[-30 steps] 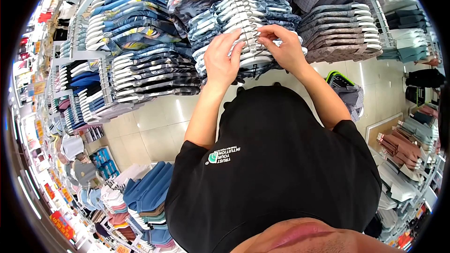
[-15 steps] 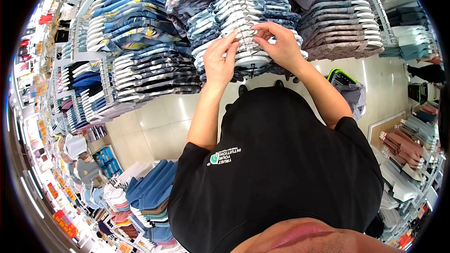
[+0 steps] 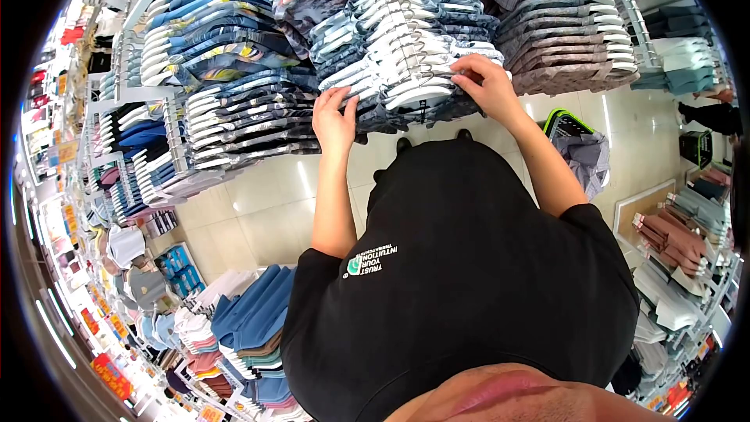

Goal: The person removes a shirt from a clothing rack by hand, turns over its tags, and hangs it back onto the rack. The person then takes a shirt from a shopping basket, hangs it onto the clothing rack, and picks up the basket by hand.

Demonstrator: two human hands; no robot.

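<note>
Several patterned blue-and-white shirts [image 3: 461, 23] hang on white hangers [image 3: 419, 92] along a metal rail [image 3: 391, 8] in front of me. My left hand [image 3: 334, 121] is at the left shoulder end of the near shirts, its fingers bent over the cloth and its thumb on the near side. On the other end, my right hand [image 3: 486, 87] pinches the shoulder edge of a light patterned shirt [image 3: 473, 53] between thumb and fingers. The frontmost hanger lies between my two hands, with dark cloth below it.
Dark patterned shirts [image 3: 258, 129] hang at the left and brownish shirts [image 3: 566, 43] at the right. A green-rimmed basket [image 3: 574, 123] with grey clothing stands on the tiled floor [image 3: 266, 219]. Behind are folded blue garments [image 3: 254, 309]. A person's dark-clothed leg [image 3: 711, 119] shows far right.
My hands have moved apart, from the hanger hooks at the rail out to the shirts' shoulder ends. Both have come slightly nearer to me. The front hangers are more exposed.
</note>
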